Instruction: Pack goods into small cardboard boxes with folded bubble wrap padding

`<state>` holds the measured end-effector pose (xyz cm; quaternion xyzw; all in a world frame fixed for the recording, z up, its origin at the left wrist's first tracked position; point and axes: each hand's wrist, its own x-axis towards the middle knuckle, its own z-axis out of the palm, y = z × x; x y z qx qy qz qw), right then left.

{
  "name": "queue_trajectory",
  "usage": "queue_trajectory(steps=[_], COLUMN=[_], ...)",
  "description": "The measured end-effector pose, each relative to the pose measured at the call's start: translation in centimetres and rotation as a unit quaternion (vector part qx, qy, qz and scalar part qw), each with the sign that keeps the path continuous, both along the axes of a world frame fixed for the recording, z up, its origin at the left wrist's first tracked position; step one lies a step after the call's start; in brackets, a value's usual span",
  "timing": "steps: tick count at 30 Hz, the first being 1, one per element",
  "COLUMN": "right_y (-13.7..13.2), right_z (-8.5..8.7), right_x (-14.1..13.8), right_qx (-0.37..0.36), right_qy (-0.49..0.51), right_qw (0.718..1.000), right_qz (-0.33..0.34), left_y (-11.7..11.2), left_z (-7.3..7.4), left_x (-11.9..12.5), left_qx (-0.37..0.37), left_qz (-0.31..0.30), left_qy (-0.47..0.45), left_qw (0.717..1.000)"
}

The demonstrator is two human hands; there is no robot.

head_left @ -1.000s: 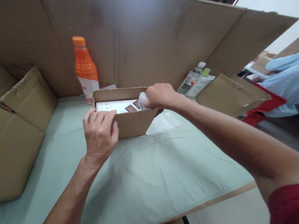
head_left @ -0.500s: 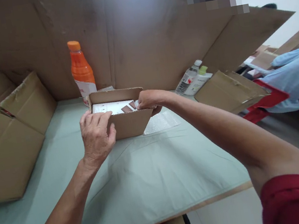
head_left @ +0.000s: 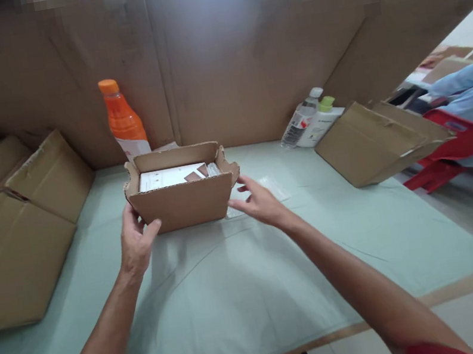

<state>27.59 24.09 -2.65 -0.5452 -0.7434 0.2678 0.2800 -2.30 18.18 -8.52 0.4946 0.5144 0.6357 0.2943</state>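
Note:
A small open cardboard box (head_left: 189,204) sits on the cloth-covered table, its top flaps up. Inside it lies a white printed carton (head_left: 160,179) with brown pictures, and clear plastic wrap (head_left: 213,169) fills the right end. My left hand (head_left: 134,237) is closed around the cardboard box's left end, thumb on the front wall and fingers at the side. At the opposite end, my right hand (head_left: 259,200) holds the box's right side lightly, thumb by the front corner. Its other fingertips are partly hidden beside the flap. A bubble-wrap sheet (head_left: 275,187) lies behind my right hand.
Large open cartons (head_left: 18,256) stand at the left. An orange bottle (head_left: 124,120) rises behind the box. A clear bottle (head_left: 302,119), a white bottle with a green cap (head_left: 320,122) and another carton (head_left: 362,141) are at the right. A tall cardboard panel (head_left: 223,70) lines the back.
My right hand has come out of the box's right end and moved to its outer side. My left hand has shifted from the top rim down to the left side. The view has shifted.

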Motion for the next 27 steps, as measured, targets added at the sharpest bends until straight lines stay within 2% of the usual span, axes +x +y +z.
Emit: queue_trajectory(steps=[2, 4, 8, 10, 12, 15, 17, 20, 21, 23, 25, 27], right_y=[1.2, 1.8, 0.6, -0.7, -1.6, -1.7, -1.1, -1.0, -1.6, -4.1, -8.0, -11.9], right_z=[-1.4, -1.3, -0.7, -1.2, -2.1, -3.2, -3.4, -3.3, -3.3, -3.9, -5.1, -6.5], right_x=[-1.7, -2.3, 0.5, 1.7, 1.2, -2.5, -5.7, -9.5, -10.2, -11.1, -11.3, -11.0], right_qx=[-0.023, -0.013, 0.018, 0.023, 0.012, -0.011, -0.018, -0.026, -0.026, -0.007, 0.043, 0.102], right_qy=[0.019, 0.044, 0.078, 0.085, 0.096, 0.119, 0.134, 0.145, 0.144, 0.136, 0.122, 0.094], right_qw=[0.999, 0.999, 0.995, 0.994, 0.995, 0.991, 0.983, 0.969, 0.97, 0.977, 0.983, 0.974], right_qz=[0.017, -0.001, -0.061, -0.068, -0.039, 0.053, 0.125, 0.196, 0.196, 0.163, 0.132, 0.177], left_y=[0.9, 1.3, -0.1, -2.1, -4.9, -9.8, -12.8, -15.4, -15.4, -14.0, -11.1, -7.6], left_z=[0.3, 1.2, 2.7, 2.7, 2.1, 0.6, -0.3, -0.8, -0.8, -0.5, -0.5, -1.0], left_x=[1.1, 2.8, 6.3, 6.9, 6.5, 4.8, 3.6, 1.7, 0.8, -1.5, -4.2, -6.8], left_qx=[-0.012, -0.016, -0.033, -0.048, -0.069, -0.096, -0.103, -0.106, -0.107, -0.104, -0.092, -0.077], left_qz=[0.014, 0.021, -0.032, -0.043, -0.016, 0.074, 0.139, 0.215, 0.227, 0.238, 0.25, 0.273], left_qy=[-0.027, -0.04, -0.022, -0.008, -0.008, -0.014, -0.013, -0.016, -0.018, -0.023, -0.042, -0.116], left_qw=[0.999, 0.999, 0.999, 0.998, 0.997, 0.993, 0.985, 0.971, 0.968, 0.965, 0.963, 0.952])
